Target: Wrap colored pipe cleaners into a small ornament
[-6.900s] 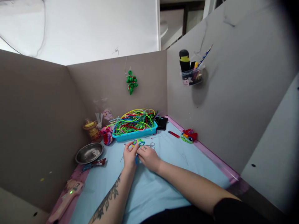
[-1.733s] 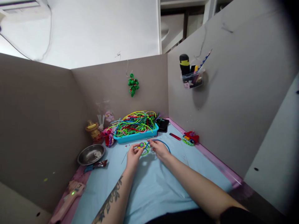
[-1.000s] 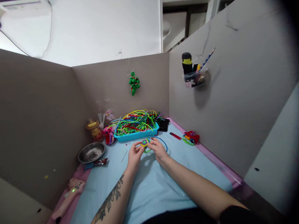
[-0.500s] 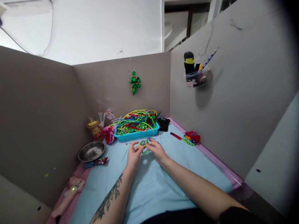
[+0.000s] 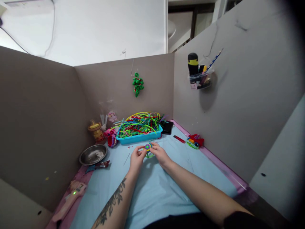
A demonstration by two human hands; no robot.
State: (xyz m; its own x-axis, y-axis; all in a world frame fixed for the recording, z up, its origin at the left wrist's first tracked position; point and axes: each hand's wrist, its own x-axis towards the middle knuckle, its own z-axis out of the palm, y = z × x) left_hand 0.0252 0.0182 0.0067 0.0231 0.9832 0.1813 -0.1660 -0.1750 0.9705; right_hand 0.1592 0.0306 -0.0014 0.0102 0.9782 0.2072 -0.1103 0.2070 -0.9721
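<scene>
A small round coil of pipe cleaner (image 5: 147, 147), ringed in green, purple, yellow and blue, is held over the table between both hands. On its left edge, the thumb and fingers of my left hand (image 5: 136, 157) are closed. My right hand (image 5: 161, 154) pinches the right edge, its fingertips partly hiding the blue strand. A bright green loop hangs below the coil. Just behind stands a turquoise tray (image 5: 139, 139) heaped with colourful pipe cleaners (image 5: 143, 124).
To the left are a metal bowl (image 5: 89, 155), a wrapper (image 5: 97, 166), a pink device (image 5: 71, 198) with a green light and a thin needle-like rod (image 5: 126, 159). A red cutter (image 5: 179, 139) and a red fuzzy piece (image 5: 197, 140) lie right. Grey panels surround the table.
The coil has tilted and turned slightly between my fingers, with more of the green loop showing beneath it. My left fingers have drawn closer around its edge.
</scene>
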